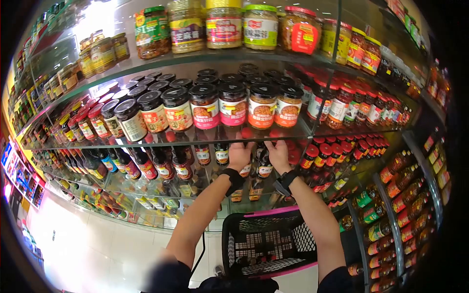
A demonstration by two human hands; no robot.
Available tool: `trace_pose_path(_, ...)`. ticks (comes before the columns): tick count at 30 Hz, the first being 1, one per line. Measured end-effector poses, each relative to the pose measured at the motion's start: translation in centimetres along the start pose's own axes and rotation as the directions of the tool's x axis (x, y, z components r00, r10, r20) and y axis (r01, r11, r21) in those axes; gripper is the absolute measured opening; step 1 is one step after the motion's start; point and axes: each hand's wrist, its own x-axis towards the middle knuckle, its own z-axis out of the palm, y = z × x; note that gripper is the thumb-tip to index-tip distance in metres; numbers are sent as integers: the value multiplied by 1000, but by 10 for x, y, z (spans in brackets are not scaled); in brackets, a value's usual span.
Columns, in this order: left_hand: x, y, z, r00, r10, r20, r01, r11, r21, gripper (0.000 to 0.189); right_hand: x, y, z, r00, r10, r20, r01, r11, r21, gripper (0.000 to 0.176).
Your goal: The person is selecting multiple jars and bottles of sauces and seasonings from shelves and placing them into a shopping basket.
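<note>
Both arms reach forward to the shelf below the middle glass shelf. My left hand (pixel 239 155) is at a dark bottle (pixel 245 169), its fingertips partly hidden under the shelf edge. Close on its right, my right hand (pixel 278 155) is at another dark bottle (pixel 264 163) with a pale label. The fingers of both hands look bent round the bottle tops, close to red caps. Each wrist wears a black band. Directly above the hands, black-lidded jars with pink labels (pixel 232 111) and orange labels (pixel 262 112) line the middle shelf.
A black basket (pixel 269 215) with a pink rim stands below my hands, with a few dark items at its bottom. The glass shelf edge (pixel 195 141) runs just above the hands. Larger jars (pixel 224 27) fill the top shelf. Bottles on racks (pixel 378 229) stand at the right.
</note>
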Motion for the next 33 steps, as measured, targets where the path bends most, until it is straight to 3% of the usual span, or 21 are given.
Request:
trace_pose_path(1, -2, 2, 1, 998, 6, -60, -3, 999, 40, 44, -6, -28, -10, 1000, 25, -12, -26, 997, -76, 34)
trace_pose_path(2, -1, 1, -1, 999, -48, 15, 47, 994, 96, 41, -9, -28, -10, 999, 41, -18, -42, 996, -80, 34)
trace_pose_path(4, -8, 9, -6, 996, 68, -62, -63, 995, 80, 39, -16, -24, -16, 999, 47, -28, -49, 995, -88, 36)
trace_pose_path(5, -10, 7, -6, 988, 127, -91, -129, 992, -13, 37, -22, -34, -26, 999, 44, 6, -44, 993, -111, 36)
trace_pose_path(6, -16, 21, -13, 998, 49, -47, -51, 997, -56, 34, -27, -39, -31, 998, 57, 3, -56, 992, -115, 36)
trace_pose_path(8, -25, 12, -8, 994, 83, -69, -93, 984, -153, 31, -39, -46, -40, 999, -29, 41, 33, 992, -122, 32)
trace_pose_path(10, -38, 17, -13, 994, 83, -68, -94, 980, -177, 30, -52, -59, -55, 997, -8, 78, 19, 991, -136, 31)
trace_pose_path(16, -82, 66, -41, 999, -16, 32, 19, 995, -101, 27, -82, -60, -96, 995, -56, 84, 52, 998, 44, 31)
trace_pose_path(19, -102, 71, -42, 987, 134, 83, -124, 986, -115, 26, -97, -53, -119, 988, -9, 153, 0, 998, 58, 31)
trace_pose_path(22, -129, 76, -33, 971, -57, 230, 124, 949, -289, 24, -115, -38, -140, 967, 67, 246, -79, 996, 36, 32)
trace_pose_path(25, -163, 65, -7, 951, -41, 307, 136, 947, -292, 23, -140, -15, -162, 930, 160, 332, -140, 987, -84, 34)
trace_pose_path(26, -174, 61, 2, 943, -12, 334, 120, 944, -308, 23, -148, -7, -169, 949, -59, 310, 133, 966, -222, 35)
trace_pose_path(27, -188, 66, 11, 927, -92, 363, 211, 929, -304, 22, -153, 4, -176, 903, -284, 321, 393, 848, -355, 35)
trace_pose_path(28, -203, 51, 26, 895, -146, 422, 285, 914, -290, 22, -163, 20, -182, 908, -268, 321, 379, 853, -360, 35)
trace_pose_path(30, -231, 44, 49, 875, -194, 444, 294, 941, -169, 21, -195, 63, -191, 877, -69, 476, 235, 925, -299, 34)
trace_pose_path(31, -247, 35, 63, 881, -163, 444, 267, 946, -183, 22, -207, 79, -197, 830, 86, 552, 85, 957, -277, 35)
trace_pose_path(33, -274, 27, 90, 886, -156, 436, 287, 924, -253, 23, -234, 112, -207, 787, 192, 586, -10, 954, -299, 36)
